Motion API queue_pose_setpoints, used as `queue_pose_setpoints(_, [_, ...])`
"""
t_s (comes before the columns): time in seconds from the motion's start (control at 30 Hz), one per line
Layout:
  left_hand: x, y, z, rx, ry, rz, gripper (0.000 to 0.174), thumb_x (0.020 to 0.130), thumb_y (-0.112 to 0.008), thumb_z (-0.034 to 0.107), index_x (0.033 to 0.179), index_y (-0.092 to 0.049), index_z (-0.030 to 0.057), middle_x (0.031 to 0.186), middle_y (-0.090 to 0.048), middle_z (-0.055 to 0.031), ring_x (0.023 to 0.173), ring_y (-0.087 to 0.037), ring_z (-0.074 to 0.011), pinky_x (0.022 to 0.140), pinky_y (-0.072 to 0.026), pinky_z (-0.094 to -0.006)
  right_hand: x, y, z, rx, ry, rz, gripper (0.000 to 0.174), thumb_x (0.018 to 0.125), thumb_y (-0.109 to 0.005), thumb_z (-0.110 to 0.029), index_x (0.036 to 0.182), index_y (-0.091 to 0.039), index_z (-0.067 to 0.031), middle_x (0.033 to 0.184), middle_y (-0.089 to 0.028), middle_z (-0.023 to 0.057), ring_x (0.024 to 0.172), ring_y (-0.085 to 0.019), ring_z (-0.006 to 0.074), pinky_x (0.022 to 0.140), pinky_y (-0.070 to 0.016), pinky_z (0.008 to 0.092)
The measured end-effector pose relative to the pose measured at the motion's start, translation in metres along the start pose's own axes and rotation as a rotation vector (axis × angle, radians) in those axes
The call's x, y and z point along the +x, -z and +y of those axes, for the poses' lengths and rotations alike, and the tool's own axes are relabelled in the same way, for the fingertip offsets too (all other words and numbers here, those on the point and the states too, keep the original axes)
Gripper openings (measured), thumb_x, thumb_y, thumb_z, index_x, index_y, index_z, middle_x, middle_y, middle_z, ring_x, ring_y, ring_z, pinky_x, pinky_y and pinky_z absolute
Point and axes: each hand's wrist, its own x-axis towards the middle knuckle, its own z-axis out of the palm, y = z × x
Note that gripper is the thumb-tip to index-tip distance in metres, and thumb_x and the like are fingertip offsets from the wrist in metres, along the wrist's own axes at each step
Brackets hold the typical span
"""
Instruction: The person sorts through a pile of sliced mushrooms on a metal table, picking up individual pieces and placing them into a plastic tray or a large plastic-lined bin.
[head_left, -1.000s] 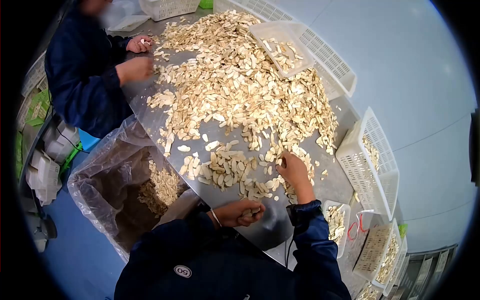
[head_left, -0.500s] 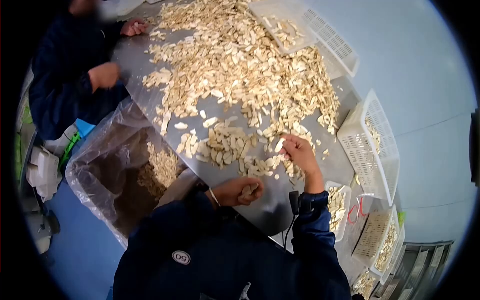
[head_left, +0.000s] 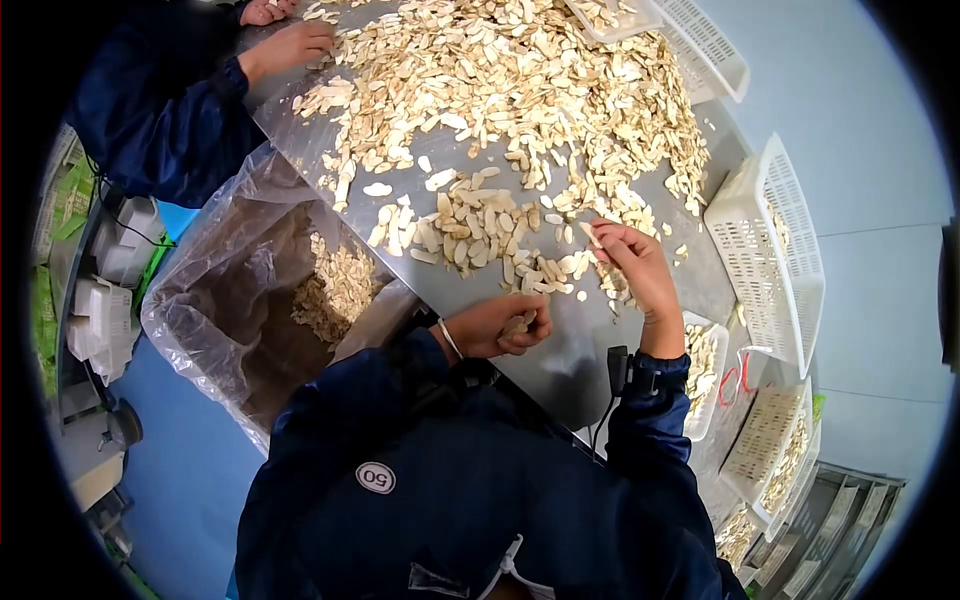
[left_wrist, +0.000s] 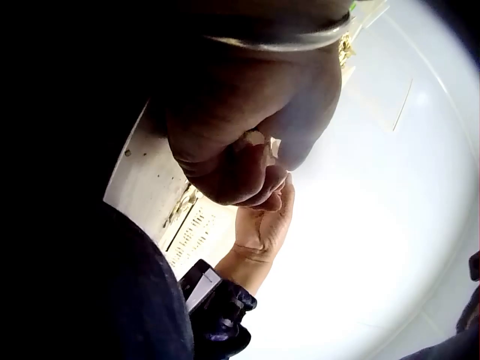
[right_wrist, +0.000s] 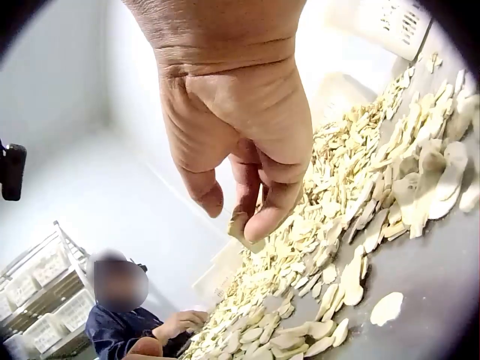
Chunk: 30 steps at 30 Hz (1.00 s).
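The steel table point(head_left: 560, 370) fills the middle of the head view, and a broad heap of pale slices point(head_left: 520, 80) covers its upper half. Lower left of it sits a plastic-lined bin point(head_left: 215, 290) with a shallow layer of the same slices at the bottom. White baskets point(head_left: 770, 240) stand along the right edge, and only a few pieces show in them.

A second worker's hand point(head_left: 290, 45) picks at the heap in the upper left. Nearer the centre, a thinner spread of slices point(head_left: 470, 225) has been pulled clear of the heap.

The right hand point(head_left: 635, 262) is at the spread's right end, thumb and fingers pinching a single slice point(right_wrist: 244, 225) just above the table. The left hand point(head_left: 500, 325) rests near the table's lower edge, fingers curled round a handful of slices point(head_left: 518, 322).

I'd say the sorting is at an early stage: most of the heap lies untouched, and little is in the bin or baskets.
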Motion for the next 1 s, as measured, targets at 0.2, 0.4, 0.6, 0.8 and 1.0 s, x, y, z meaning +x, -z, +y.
queue_pose_setpoints(0.2, [0.001, 0.000, 0.001, -0.012, 0.016, -0.008, 0.036, 0.108, -0.042, 0.036, 0.095, -0.056, 0.0056, 0.091, -0.055, -0.0045, 0.059, -0.039, -0.0049, 0.045, -0.0307, -0.0170, -0.007, 0.009, 0.007, -0.138, 0.064, -0.030, 0.035, 0.095, -0.063, 0.001, 0.130, -0.062, -0.0024, 0.095, -0.067, -0.0031, 0.085, -0.062, 0.0049, 0.080, -0.0506, 0.0209])
queue_pose_setpoints(0.4, [0.002, 0.000, 0.000, -0.003, 0.003, -0.010, 0.036, 0.108, -0.042, 0.035, 0.097, -0.057, 0.0043, 0.090, -0.056, -0.0046, 0.059, -0.040, -0.0048, 0.044, -0.0322, -0.0166, -0.009, 0.006, 0.011, -0.174, 0.070, 0.004, 0.039, 0.094, -0.063, 0.003, 0.132, -0.061, -0.0044, 0.092, -0.067, -0.0040, 0.085, -0.061, 0.0034, 0.079, -0.0489, 0.0196])
queue_pose_setpoints(0.6, [0.001, -0.002, 0.001, -0.038, -0.002, -0.007, 0.034, 0.109, -0.041, 0.034, 0.101, -0.057, 0.0049, 0.089, -0.057, -0.0048, 0.058, -0.041, -0.0051, 0.044, -0.0322, -0.0167, -0.009, 0.005, 0.016, -0.181, 0.096, 0.028, 0.039, 0.091, -0.066, 0.003, 0.129, -0.063, -0.0038, 0.092, -0.066, -0.0035, 0.076, -0.054, 0.0008, 0.066, -0.0438, 0.0170])
queue_pose_setpoints(0.8, [0.002, 0.000, 0.000, -0.057, 0.018, 0.010, 0.032, 0.109, -0.039, 0.035, 0.112, -0.056, 0.0079, 0.087, -0.059, -0.0043, 0.056, -0.041, -0.0056, 0.043, -0.0312, -0.0171, -0.011, 0.002, 0.012, -0.187, 0.132, -0.054, 0.030, 0.092, -0.064, 0.003, 0.122, -0.066, -0.0014, 0.105, -0.068, -0.0013, 0.086, -0.060, 0.0033, 0.077, -0.0496, 0.0206])
queue_pose_setpoints(1.0, [-0.001, -0.019, 0.010, -0.059, 0.002, 0.081, 0.032, 0.109, -0.039, 0.036, 0.120, -0.054, 0.0096, 0.094, -0.059, -0.0063, 0.060, -0.043, -0.0062, 0.043, -0.0312, -0.0170, -0.025, -0.008, -0.004, -0.293, 0.000, -0.456, 0.025, 0.093, -0.067, 0.000, 0.117, -0.068, -0.0007, 0.102, -0.069, 0.0014, 0.088, -0.062, 0.0079, 0.078, -0.0512, 0.0240])
